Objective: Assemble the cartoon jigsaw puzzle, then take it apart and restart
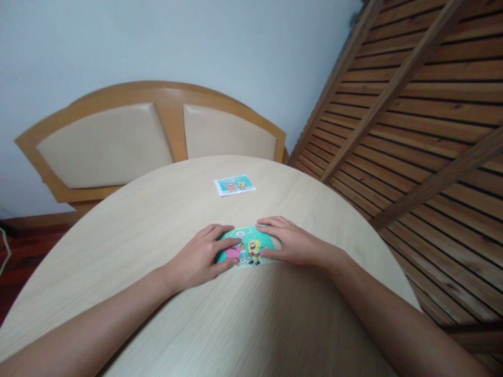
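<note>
A small cartoon jigsaw puzzle (pixel 247 246) with a turquoise background lies flat on the round pale wooden table (pixel 157 225). My left hand (pixel 202 256) rests on its left edge, fingers stretched out and lying over the picture. My right hand (pixel 291 242) lies on its right edge, fingers spread flat around that side. Both hands press on the puzzle and hold nothing. A small printed card (pixel 234 185) showing the same cartoon picture lies farther back on the table.
Behind the table stands a wooden headboard (pixel 157 131) with two beige padded panels against a pale blue wall. A slatted wooden frame (pixel 416 120) leans along the right side. Dark red floor shows at the left.
</note>
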